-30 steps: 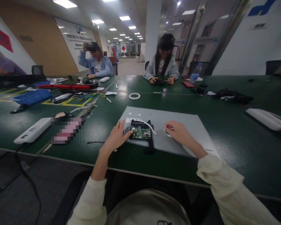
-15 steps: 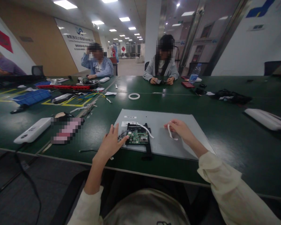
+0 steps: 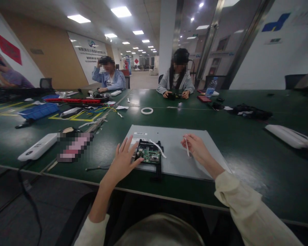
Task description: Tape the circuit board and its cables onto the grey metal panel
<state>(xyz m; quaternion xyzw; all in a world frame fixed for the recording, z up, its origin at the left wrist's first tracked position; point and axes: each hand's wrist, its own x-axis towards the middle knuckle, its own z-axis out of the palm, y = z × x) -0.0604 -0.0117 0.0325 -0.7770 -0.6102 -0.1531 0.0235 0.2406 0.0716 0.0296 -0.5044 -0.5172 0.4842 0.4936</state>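
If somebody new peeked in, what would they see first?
Probably the shiny grey panel on the green table, with a green circuit board in a black frame on its left part. The right hand pinches a thin white strip above the panel.

I'm seeing deep green across the table (image 3: pixel 220 123), and here's a pale grey panel (image 3: pixel 174 136)! I've got a green circuit board (image 3: pixel 151 156) in a black bracket (image 3: pixel 158 169), white on the pinched strip (image 3: pixel 187 148), and white again on the tape ring (image 3: pixel 147 113). Over to my left, it's a blue tray (image 3: pixel 39 111), a bright red bar (image 3: pixel 74 100), yellow line markings (image 3: pixel 84 120), and I'm catching cream, plain sleeves (image 3: pixel 238 191)
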